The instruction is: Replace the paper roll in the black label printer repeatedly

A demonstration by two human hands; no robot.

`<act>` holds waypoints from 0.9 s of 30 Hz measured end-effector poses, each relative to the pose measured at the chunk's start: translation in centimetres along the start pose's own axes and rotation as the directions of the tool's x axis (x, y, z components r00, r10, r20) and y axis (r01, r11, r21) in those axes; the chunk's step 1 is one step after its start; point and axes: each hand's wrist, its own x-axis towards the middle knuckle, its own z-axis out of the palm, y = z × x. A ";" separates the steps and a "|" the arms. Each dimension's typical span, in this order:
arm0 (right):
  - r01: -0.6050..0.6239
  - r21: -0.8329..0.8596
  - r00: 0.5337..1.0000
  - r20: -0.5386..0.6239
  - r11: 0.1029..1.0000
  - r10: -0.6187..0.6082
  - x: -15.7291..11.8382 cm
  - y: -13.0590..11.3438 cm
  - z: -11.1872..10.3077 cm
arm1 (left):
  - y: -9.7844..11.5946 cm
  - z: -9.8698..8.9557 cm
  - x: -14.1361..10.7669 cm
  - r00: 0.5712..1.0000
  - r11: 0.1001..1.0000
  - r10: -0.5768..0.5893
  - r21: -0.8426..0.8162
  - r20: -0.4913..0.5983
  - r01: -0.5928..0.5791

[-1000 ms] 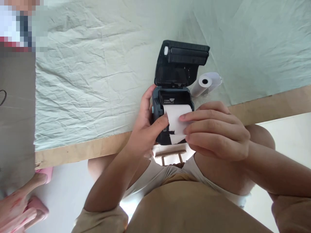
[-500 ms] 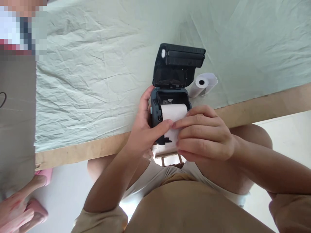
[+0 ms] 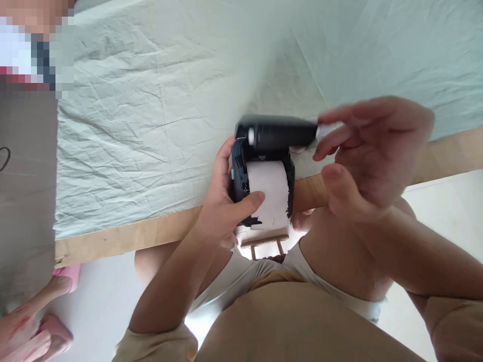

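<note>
A small dark receipt printer [image 3: 239, 173] sits at the near edge of the table, with a white paper strip [image 3: 270, 193] hanging out of its roll bay over the front. My left hand [image 3: 222, 211] grips the printer's left side, thumb pressing the strip's left edge. The printer's lid [image 3: 281, 134] is tipped forward, half lowered over the bay. My right hand [image 3: 372, 151] is raised to the right of the lid, fingers spread and blurred, fingertips at the lid's right end. A spare paper roll behind the printer is almost fully hidden by that hand.
A creased pale green cloth [image 3: 158, 110] covers the table, with a bare wooden edge [image 3: 128, 236] along the near side. A grey board [image 3: 26, 191] lies at the left. Another person's foot in a pink slipper [image 3: 33, 332] shows at the bottom left. My knees are under the table edge.
My right hand let go of the paper strip and rose to the lid's right end. The lid swung from standing open to half lowered. The left hand kept its grip.
</note>
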 end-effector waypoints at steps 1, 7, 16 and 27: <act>-0.029 0.029 0.999 0.018 0.999 0.028 0.0 -0.2 -0.1 | 0.0 0.0 0.0 1.000 1.000 -0.010 0.003 0.001 0.010; -0.518 0.029 0.815 0.321 0.855 0.482 -0.8 -2.1 -0.2 | -0.3 -0.3 0.0 0.998 0.997 0.062 -0.044 0.028 -0.061; -0.746 0.023 0.589 0.489 0.665 0.643 0.5 -1.6 -0.1 | 0.1 -0.1 -0.3 0.997 0.997 -0.060 -0.054 0.042 0.062; -0.605 -0.029 0.697 0.464 0.796 0.547 -0.3 -0.9 -0.1 | -0.2 0.0 -0.3 1.000 0.997 -0.017 -0.075 -0.020 0.015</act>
